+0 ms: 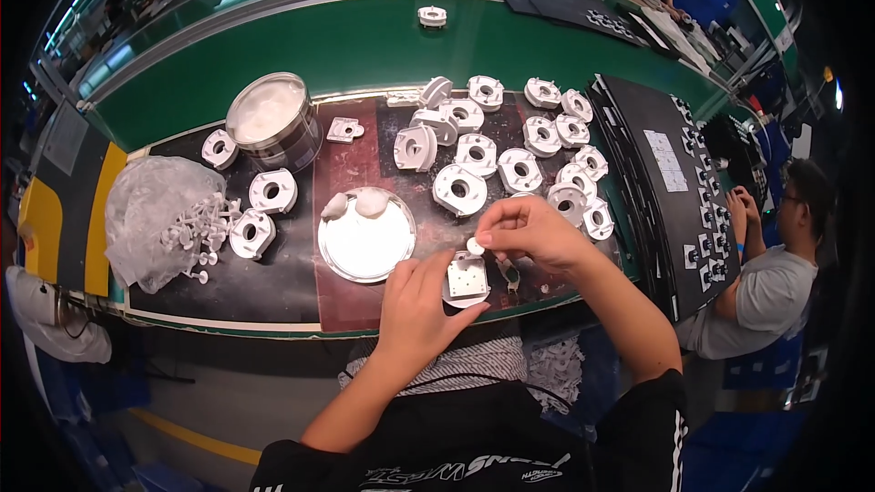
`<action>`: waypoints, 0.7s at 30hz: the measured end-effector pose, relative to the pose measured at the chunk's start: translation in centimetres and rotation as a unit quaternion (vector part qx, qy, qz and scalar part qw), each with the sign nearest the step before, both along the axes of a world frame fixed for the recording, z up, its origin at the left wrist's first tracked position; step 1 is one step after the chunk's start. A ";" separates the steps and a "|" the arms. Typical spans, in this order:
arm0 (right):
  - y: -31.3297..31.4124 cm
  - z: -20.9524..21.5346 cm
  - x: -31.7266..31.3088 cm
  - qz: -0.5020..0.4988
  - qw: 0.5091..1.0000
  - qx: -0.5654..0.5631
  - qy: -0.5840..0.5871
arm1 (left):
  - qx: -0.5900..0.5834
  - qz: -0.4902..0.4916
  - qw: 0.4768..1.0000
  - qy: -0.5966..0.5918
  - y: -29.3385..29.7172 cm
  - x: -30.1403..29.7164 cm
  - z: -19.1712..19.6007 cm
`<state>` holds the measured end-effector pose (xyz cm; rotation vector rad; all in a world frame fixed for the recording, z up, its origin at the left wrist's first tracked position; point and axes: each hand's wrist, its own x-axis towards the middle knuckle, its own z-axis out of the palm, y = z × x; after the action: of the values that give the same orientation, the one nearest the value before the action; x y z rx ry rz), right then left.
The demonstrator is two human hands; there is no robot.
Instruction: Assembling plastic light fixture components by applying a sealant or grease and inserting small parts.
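At the front edge of the bench, my left hand (417, 308) curves its thumb and fingers around a white plastic housing (468, 281) with a square, dotted plate on its face. Just above it, my right hand (536, 235) pinches a small white round plastic piece (475, 246) between thumb and fingertips. That piece is at the far end of the housing; whether the two touch, I cannot tell. A small dark-and-metallic item (511, 275) lies below my right hand. Beyond my left hand rests a round, shiny lid (366, 241) with two whitish lumps of paste (371, 203) at its far edge.
Several white ring-shaped housings (519, 170) crowd the bench's far right. A tin of white paste (270, 113) stands back left, near a plastic bag (150, 219) spilling small white round-headed pieces (202, 228). Stacked black boards (652, 182) border the right, where another person (770, 273) sits.
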<state>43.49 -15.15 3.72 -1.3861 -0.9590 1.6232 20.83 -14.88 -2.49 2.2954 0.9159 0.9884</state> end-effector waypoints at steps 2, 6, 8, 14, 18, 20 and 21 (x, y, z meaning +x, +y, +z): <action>0.0 0.0 0.0 0.005 1.000 -0.003 -0.007 | 0.001 0.000 1.000 -0.001 0.0 0.0 0.0; 0.1 -0.1 0.1 0.014 1.000 -0.002 -0.020 | -0.005 -0.003 1.000 -0.003 0.1 0.0 0.0; 0.2 0.0 0.0 0.015 1.000 -0.001 -0.018 | -0.007 -0.004 1.000 -0.004 0.1 0.0 0.1; 0.4 0.1 0.0 0.018 1.000 -0.001 -0.017 | -0.004 -0.003 1.000 -0.003 0.1 0.1 0.0; 0.4 0.2 0.0 0.031 0.999 0.006 -0.039 | -0.004 -0.002 1.000 -0.005 0.1 0.1 0.0; 0.4 0.2 0.0 0.033 0.999 0.006 -0.040 | -0.006 -0.003 1.000 -0.005 0.1 0.0 0.1; 0.3 0.2 0.0 0.035 0.999 0.006 -0.041 | -0.008 -0.003 1.000 -0.003 0.1 0.0 0.2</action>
<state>43.53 -14.82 3.97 -1.4348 -1.0749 1.6185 20.84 -14.77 -2.33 2.2795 0.9099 0.9807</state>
